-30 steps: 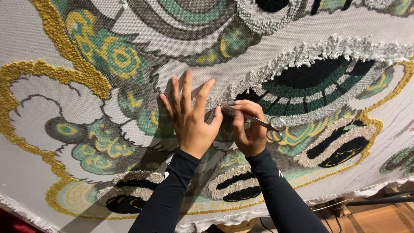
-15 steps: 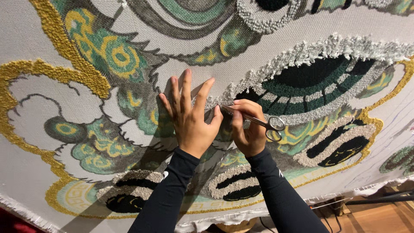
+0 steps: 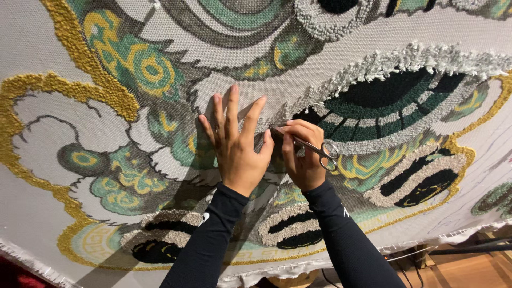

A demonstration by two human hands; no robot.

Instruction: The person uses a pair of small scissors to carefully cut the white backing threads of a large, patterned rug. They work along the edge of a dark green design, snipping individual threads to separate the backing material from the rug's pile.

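Observation:
A large tufted rug with gold, green, grey and black patterns is stretched upright in front of me. My left hand lies flat on it, fingers spread and pointing up. Beside it, my right hand grips a pair of small metal scissors. The blades point left toward my left thumb and touch the rug surface; the loop handles stick out to the right. Both arms wear black long sleeves.
The rug's lower edge shows a frayed white border. Below it at the right are a wooden floor and a dark bar of the frame.
Both hands have stayed at almost the same spot; the scissors have shifted only slightly along the rug.

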